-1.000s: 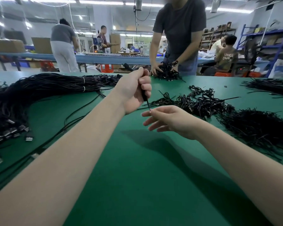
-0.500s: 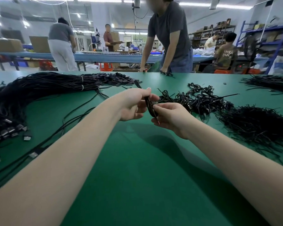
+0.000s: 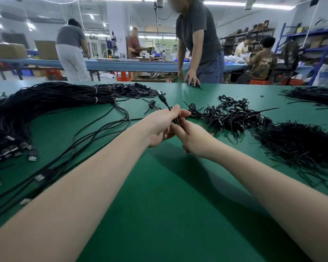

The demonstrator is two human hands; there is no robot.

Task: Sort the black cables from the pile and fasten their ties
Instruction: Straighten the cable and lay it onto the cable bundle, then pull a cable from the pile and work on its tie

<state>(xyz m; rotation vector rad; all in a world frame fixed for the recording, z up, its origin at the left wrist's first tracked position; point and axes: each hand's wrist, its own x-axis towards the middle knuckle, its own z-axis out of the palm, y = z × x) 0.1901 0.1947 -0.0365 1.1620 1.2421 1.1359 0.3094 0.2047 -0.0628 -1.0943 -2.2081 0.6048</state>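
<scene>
A folded cable (image 3: pixel 164 102) is pinched by the left hand (image 3: pixel 160 125); right hand (image 3: pixel 191 137) fingers are curled at it, seemingly fastening a tie; twisting tight is called for next.

Cable heaps (image 3: pixel 235 118) flanking bare mat (image 3: pixel 169 195)

Black cable (image 3: pixel 166 104): folded, held above table, plug end up. Loose cable pile (image 3: pixel 25 110) at left; tied cables (image 3: pixel 233 116) heaped right; ties (image 3: pixel 299 144) far right.
</scene>
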